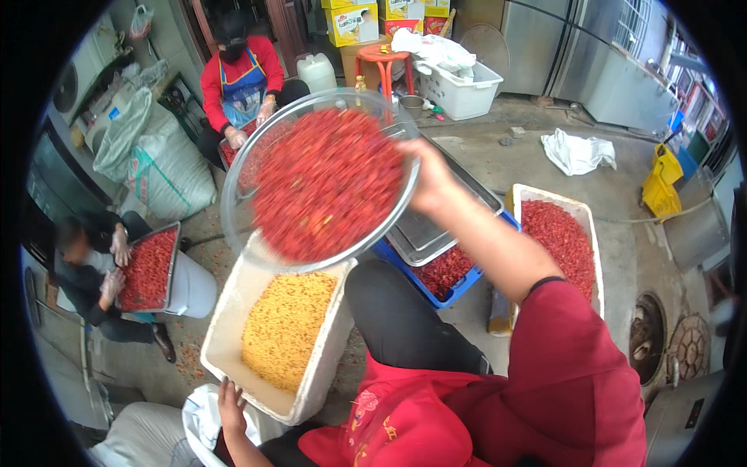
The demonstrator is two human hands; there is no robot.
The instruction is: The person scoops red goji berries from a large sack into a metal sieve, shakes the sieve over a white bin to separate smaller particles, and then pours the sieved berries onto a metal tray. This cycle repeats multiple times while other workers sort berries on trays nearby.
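Note:
My right hand grips the rim of a large round sieve heaped with cut dried red chillies. Motion blurs the sieve, which is held up over the far end of a white foam box. Yellow chilli seeds with darker specks cover the bottom of that box. At the box's near left corner is my left hand, its fingers extended and nothing in them; whether it touches the rim is unclear. A white sack stands beside it.
Two people sort chillies opposite, one in a blue apron, one by a tray. Metal trays rest on a blue crate. A foam box of chillies and an open floor drain lie right. Stuffed sacks stand left.

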